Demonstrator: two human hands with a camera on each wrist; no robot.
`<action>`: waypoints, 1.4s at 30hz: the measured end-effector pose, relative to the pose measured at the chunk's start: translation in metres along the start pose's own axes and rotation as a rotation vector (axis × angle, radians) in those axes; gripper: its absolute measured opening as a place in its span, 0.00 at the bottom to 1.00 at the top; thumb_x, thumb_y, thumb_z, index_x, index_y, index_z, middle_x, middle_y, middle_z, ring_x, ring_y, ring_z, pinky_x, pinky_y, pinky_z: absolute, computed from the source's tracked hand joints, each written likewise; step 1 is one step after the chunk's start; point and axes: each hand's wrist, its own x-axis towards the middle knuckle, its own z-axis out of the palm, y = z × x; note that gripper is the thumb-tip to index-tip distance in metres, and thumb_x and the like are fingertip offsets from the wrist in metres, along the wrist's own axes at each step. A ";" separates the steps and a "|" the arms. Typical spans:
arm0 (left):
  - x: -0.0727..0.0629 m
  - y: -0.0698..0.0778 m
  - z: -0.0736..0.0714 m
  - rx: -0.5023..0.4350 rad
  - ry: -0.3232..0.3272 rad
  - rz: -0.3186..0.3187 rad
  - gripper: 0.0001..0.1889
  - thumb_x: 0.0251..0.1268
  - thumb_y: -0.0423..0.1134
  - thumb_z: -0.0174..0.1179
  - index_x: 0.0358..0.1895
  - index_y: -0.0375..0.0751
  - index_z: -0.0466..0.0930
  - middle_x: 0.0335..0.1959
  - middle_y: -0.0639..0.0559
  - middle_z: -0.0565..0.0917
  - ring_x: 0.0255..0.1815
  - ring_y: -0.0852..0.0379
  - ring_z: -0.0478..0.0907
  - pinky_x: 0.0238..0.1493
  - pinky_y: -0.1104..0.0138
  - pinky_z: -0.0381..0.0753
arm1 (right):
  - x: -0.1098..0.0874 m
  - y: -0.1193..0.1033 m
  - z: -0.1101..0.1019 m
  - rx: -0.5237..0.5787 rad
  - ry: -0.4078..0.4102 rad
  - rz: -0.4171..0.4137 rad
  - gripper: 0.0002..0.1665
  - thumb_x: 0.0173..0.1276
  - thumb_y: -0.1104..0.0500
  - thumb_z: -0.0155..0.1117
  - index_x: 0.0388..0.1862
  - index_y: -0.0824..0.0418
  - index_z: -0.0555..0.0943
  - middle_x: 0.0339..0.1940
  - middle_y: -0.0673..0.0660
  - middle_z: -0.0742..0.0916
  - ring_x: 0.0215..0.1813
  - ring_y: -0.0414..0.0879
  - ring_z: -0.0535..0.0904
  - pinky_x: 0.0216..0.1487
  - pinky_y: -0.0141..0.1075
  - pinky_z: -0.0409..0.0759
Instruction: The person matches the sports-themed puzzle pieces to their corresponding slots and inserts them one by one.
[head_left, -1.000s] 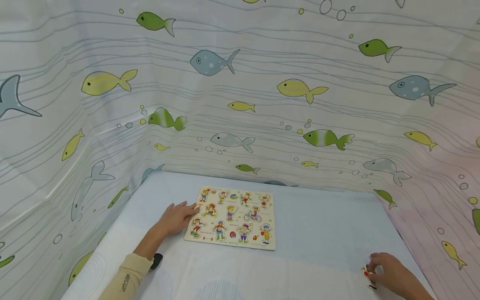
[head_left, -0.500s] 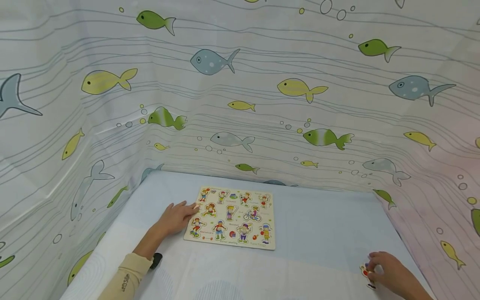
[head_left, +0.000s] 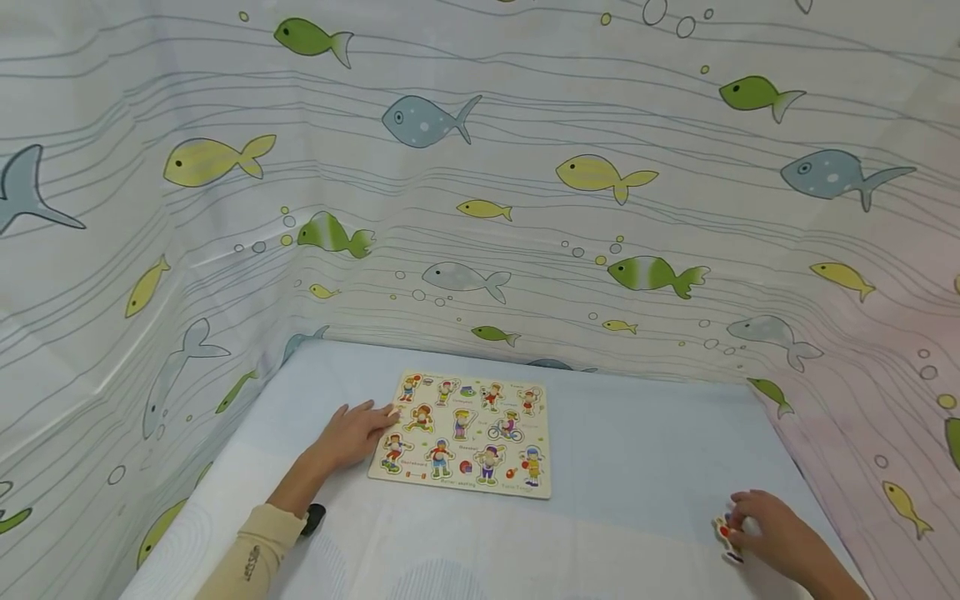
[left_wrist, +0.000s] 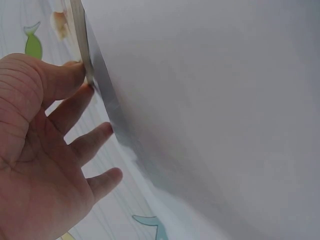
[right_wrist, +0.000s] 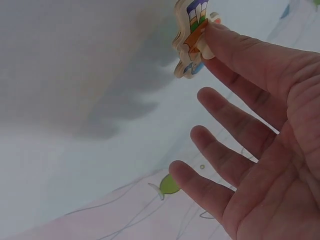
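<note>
A pale wooden peg puzzle board point(head_left: 468, 492), printed with children playing sports and set with several figure pieces, lies on the table at centre-left in the head view. At its left edge my left hand point(head_left: 352, 435) pinches the rim between thumb and index finger, the other fingers spread; the board's edge point(left_wrist: 80, 37) shows between them in the left wrist view. Far to the right, my right hand point(head_left: 772, 533) holds a figure-shaped puzzle piece point(head_left: 723, 537). Thumb and index finger grip its round wooden knob point(right_wrist: 205, 47) in the right wrist view, other fingers extended.
The table wears a pale blue and white cloth point(head_left: 637, 467). Fish-printed sheets point(head_left: 525, 250) rise behind it and along both sides. A small black object point(head_left: 313, 520) shows beside the left sleeve point(head_left: 251, 550).
My right hand has shifted slightly left and away from me, carrying the puzzle piece along. The left hand and the board stay where they were.
</note>
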 end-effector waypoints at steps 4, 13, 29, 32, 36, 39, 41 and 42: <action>0.000 0.002 -0.001 -0.004 -0.002 -0.001 0.20 0.73 0.40 0.57 0.66 0.45 0.76 0.67 0.44 0.74 0.68 0.30 0.65 0.63 0.29 0.53 | 0.000 -0.007 -0.005 -0.011 0.043 -0.043 0.13 0.55 0.56 0.77 0.24 0.52 0.79 0.53 0.71 0.83 0.61 0.77 0.67 0.59 0.71 0.62; 0.000 0.002 -0.001 -0.001 -0.004 -0.004 0.20 0.73 0.41 0.57 0.66 0.45 0.76 0.67 0.43 0.74 0.68 0.30 0.65 0.63 0.29 0.54 | -0.003 -0.020 -0.014 -0.028 0.158 -0.175 0.14 0.53 0.60 0.77 0.22 0.50 0.78 0.51 0.70 0.84 0.60 0.77 0.70 0.58 0.70 0.65; 0.001 0.000 0.000 0.015 -0.008 -0.008 0.20 0.72 0.40 0.57 0.66 0.44 0.77 0.67 0.44 0.74 0.68 0.30 0.65 0.62 0.29 0.54 | 0.005 -0.059 -0.028 -0.062 0.221 -0.232 0.13 0.54 0.59 0.77 0.24 0.48 0.79 0.53 0.68 0.83 0.63 0.74 0.68 0.59 0.69 0.66; 0.002 0.000 0.000 0.015 -0.006 -0.011 0.20 0.73 0.40 0.57 0.66 0.45 0.77 0.68 0.44 0.74 0.68 0.31 0.65 0.63 0.29 0.54 | 0.008 -0.065 -0.029 -0.058 0.228 -0.246 0.12 0.54 0.59 0.77 0.24 0.48 0.79 0.54 0.68 0.83 0.63 0.74 0.68 0.59 0.69 0.66; 0.001 0.000 0.001 0.005 0.000 -0.010 0.20 0.73 0.40 0.56 0.65 0.45 0.77 0.67 0.44 0.74 0.68 0.31 0.65 0.63 0.29 0.53 | 0.012 -0.072 -0.031 -0.058 0.230 -0.249 0.12 0.55 0.59 0.77 0.25 0.48 0.80 0.54 0.68 0.83 0.63 0.73 0.67 0.59 0.69 0.65; 0.001 0.000 0.001 0.006 0.004 -0.006 0.20 0.73 0.40 0.56 0.65 0.45 0.77 0.67 0.44 0.74 0.68 0.31 0.65 0.63 0.29 0.54 | 0.015 -0.078 -0.031 -0.060 0.238 -0.251 0.11 0.55 0.59 0.77 0.25 0.48 0.80 0.54 0.67 0.83 0.64 0.73 0.68 0.60 0.69 0.65; 0.001 -0.001 0.001 0.007 0.006 -0.006 0.20 0.73 0.40 0.56 0.65 0.45 0.77 0.67 0.44 0.74 0.68 0.31 0.65 0.63 0.29 0.54 | 0.015 -0.081 -0.031 -0.061 0.247 -0.255 0.12 0.55 0.59 0.77 0.25 0.47 0.80 0.55 0.67 0.83 0.64 0.72 0.68 0.60 0.68 0.65; 0.001 -0.001 0.001 0.007 0.008 -0.005 0.20 0.73 0.40 0.56 0.65 0.45 0.77 0.67 0.44 0.74 0.68 0.31 0.65 0.63 0.29 0.53 | 0.015 -0.083 -0.031 -0.062 0.248 -0.255 0.12 0.55 0.59 0.77 0.25 0.47 0.80 0.55 0.67 0.83 0.65 0.72 0.68 0.61 0.68 0.65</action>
